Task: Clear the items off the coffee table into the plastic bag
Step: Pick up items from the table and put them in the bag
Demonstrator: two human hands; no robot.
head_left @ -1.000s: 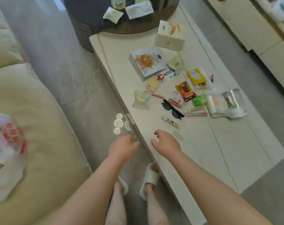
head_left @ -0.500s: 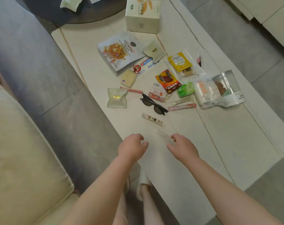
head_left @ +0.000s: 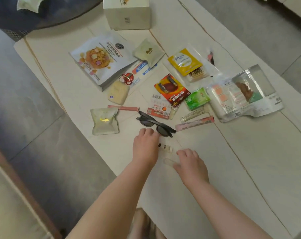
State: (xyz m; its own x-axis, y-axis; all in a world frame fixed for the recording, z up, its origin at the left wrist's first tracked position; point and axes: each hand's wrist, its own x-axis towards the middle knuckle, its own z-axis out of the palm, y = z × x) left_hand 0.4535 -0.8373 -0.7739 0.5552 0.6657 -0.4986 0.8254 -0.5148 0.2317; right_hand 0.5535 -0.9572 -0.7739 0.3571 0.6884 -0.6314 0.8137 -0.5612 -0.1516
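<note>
Two hands work at the near edge of the coffee table (head_left: 215, 152). The right hand (head_left: 192, 165) lies fingers-down on a small clear packet (head_left: 168, 161); whether it pinches it yet I cannot tell. At ten o'clock from it, the left hand (head_left: 145, 145) covers one end of a small sachet strip (head_left: 166, 147), its fingertips touching the black sunglasses (head_left: 154, 124); its hold I cannot tell either. Best, I judge, to slide each flat piece toward the edge for a fingertip pinch, then lift the sunglasses by the frame. Farther out at twelve lie a red battery card (head_left: 171, 89), a green packet (head_left: 196, 99), a cereal pouch (head_left: 101, 59) and a tissue box (head_left: 127, 12). Against a second ago, both hands have reached forward onto the table. The plastic bag, then on the sofa at nine o'clock, is now out of view.
</note>
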